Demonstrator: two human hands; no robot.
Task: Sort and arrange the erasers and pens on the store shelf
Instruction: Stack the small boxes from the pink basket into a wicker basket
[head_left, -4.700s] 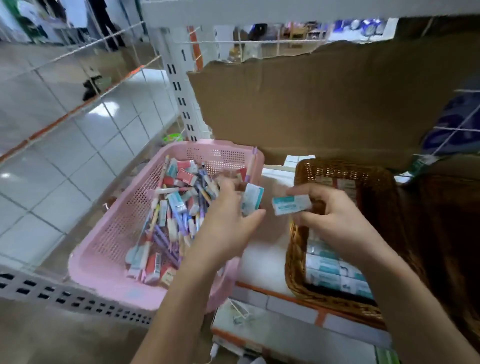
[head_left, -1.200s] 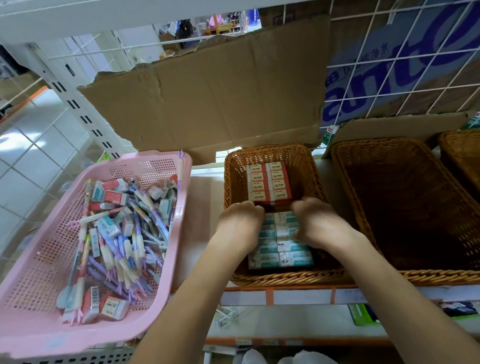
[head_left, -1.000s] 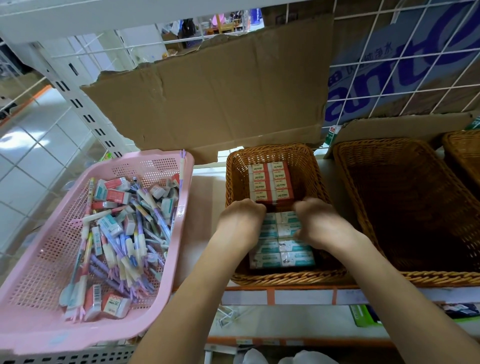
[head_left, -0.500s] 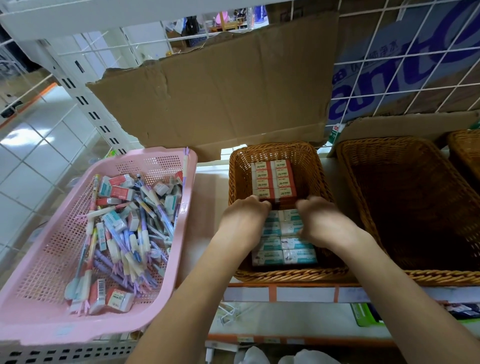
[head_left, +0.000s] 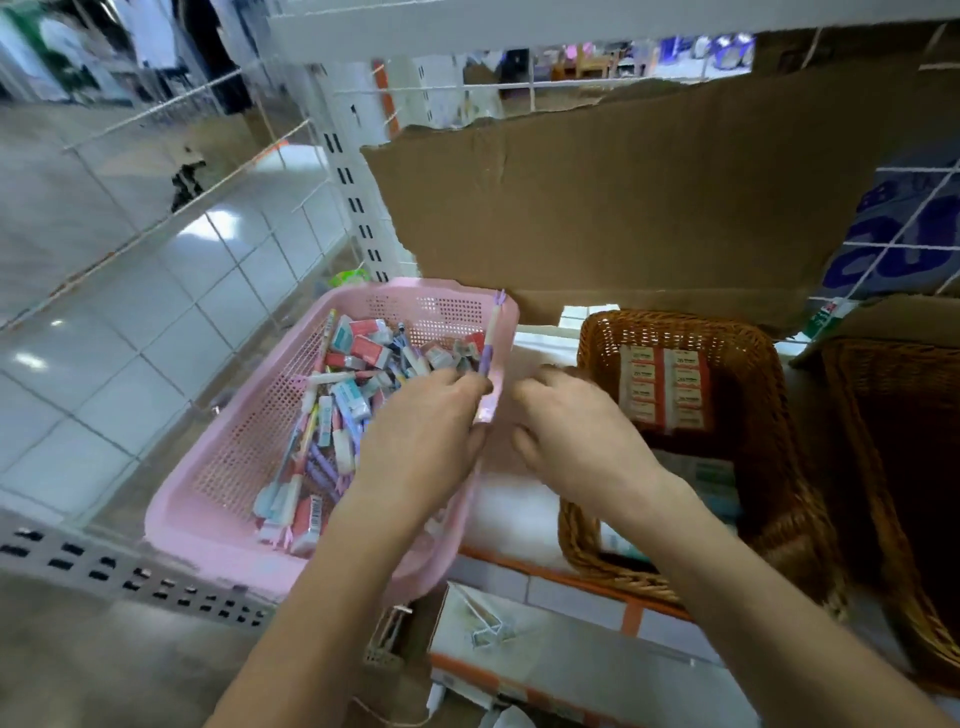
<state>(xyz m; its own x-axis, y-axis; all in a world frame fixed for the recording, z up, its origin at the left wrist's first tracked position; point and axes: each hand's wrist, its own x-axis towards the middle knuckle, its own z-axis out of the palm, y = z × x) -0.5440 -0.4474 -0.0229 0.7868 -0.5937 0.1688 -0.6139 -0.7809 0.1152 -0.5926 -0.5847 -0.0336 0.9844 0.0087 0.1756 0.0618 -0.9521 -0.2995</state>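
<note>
A pink plastic basket (head_left: 218, 483) on the left holds a mixed pile of erasers (head_left: 363, 349) and pens (head_left: 311, 457). My left hand (head_left: 423, 441) reaches over its right side, fingertips at the pile beside a purple pen (head_left: 485, 353) that leans on the rim. My right hand (head_left: 571, 441) hovers between the pink basket and a small wicker basket (head_left: 779, 499), fingers loosely curled with nothing seen in them. The wicker basket has red-labelled erasers (head_left: 665, 389) stacked at the back and teal ones (head_left: 719, 480) nearer me, partly hidden by my right arm.
A larger wicker basket (head_left: 883, 467) stands to the right. Torn cardboard (head_left: 623, 208) backs the shelf behind white wire mesh. The shelf's orange-striped front edge (head_left: 631, 618) lies below my arms. Tiled floor shows to the left.
Both hands have left the small wicker basket and moved left; my left hand is now over the pink basket. My view has swung left.
</note>
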